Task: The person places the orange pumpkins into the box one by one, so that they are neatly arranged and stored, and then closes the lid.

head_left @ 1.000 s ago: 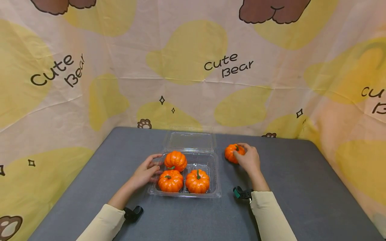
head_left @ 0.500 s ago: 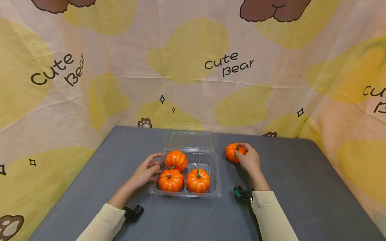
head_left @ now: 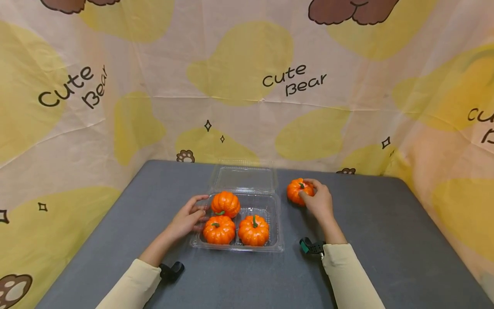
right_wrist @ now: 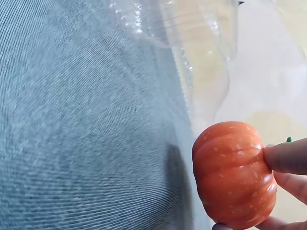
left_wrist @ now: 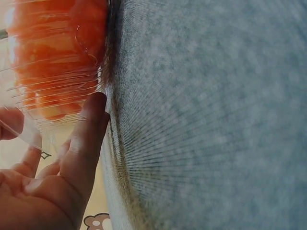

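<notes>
Head view shows me one clear container with its one lid folded back on the far side. Just right of the container, toward its far end, the right hand has a narrow grip on the held pumpkin, thumb on one side and fingers round the other. Judging by the right wrist view, it is probably a touch off the surface, though I wouldn't swear to it. To do this well, I'd want even pressure from both sides, since that glossy skin could slip, and enough height to clear the container's right wall if it passes over. The left hand is at the container's left wall, fingers loosely extended; how hard they press I can't tell, but a light steadying touch would suit such thin plastic. Counting up, I make it four pumpkins: one held, three inside the container, namely the near-left pumpkin, the near-right pumpkin and the far-left pumpkin, tipped so its stem points nearward. At the container's far right, bare ribbed plastic shows.
</notes>
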Motion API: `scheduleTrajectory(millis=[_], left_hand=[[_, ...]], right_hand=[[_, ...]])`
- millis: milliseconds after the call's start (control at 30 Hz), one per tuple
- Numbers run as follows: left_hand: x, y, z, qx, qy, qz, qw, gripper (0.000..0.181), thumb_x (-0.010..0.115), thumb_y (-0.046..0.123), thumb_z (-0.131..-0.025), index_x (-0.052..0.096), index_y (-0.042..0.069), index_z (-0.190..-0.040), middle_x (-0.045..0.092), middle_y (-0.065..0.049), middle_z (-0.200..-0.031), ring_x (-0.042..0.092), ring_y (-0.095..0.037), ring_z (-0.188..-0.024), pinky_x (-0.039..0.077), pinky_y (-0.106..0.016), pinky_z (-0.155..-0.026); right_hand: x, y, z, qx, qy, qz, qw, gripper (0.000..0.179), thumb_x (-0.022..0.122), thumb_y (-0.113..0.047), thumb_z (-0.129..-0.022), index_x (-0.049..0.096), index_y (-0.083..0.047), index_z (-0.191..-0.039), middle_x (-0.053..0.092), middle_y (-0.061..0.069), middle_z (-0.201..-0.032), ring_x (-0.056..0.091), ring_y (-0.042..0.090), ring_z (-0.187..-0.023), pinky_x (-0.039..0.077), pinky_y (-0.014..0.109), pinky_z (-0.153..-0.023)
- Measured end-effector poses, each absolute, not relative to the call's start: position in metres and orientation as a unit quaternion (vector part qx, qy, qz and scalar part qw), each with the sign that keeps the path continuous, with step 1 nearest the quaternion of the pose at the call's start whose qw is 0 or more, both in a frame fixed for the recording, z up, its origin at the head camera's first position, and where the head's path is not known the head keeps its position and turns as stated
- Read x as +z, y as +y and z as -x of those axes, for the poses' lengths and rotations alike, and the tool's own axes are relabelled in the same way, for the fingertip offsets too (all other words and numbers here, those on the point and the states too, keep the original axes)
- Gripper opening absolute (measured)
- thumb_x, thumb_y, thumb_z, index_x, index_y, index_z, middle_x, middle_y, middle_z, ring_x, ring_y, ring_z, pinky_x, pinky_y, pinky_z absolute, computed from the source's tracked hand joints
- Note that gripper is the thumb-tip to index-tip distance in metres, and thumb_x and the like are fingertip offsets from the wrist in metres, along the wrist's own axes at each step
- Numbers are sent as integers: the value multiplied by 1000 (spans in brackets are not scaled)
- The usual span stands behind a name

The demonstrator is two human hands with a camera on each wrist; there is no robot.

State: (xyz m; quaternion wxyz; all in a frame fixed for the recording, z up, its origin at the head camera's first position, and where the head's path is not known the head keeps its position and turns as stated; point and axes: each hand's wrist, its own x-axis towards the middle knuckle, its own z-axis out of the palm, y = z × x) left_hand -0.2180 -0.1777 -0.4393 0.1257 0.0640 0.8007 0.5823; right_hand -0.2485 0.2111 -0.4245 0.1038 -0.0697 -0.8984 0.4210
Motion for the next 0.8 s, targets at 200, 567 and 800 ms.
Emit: scheduleTrajectory(millis=[200,567,800], left_hand=[[-439,-177,219,582,801,-67,123,49,43,11,-99,32,11,-146,48,-29,-139,65,-29,-104,58,-37,-68],[-440,-176,220,585,800,-65,120,47,43,10,-98,34,11,-144,48,-30,-138,65,-30,-103,58,-37,-67],[-441,-177,220,582,802,-63,120,47,43,10,-98,34,11,-144,49,-30,-137,66,-29,-101,58,-37,-67]], right_hand=[[-413,205,246,420,-895,60,137,44,67,-18,-85,59,-11,-128,53,24,-127,51,42,-113,43,55,-93],[-396,192,233,432,-888,38,151,48,73,-19,-82,59,-11,-127,52,20,-126,57,39,-109,52,51,-87],[-385,179,226,441,-885,6,151,51,75,-17,-81,58,-11,-128,52,17,-129,58,38,-110,53,49,-87]])
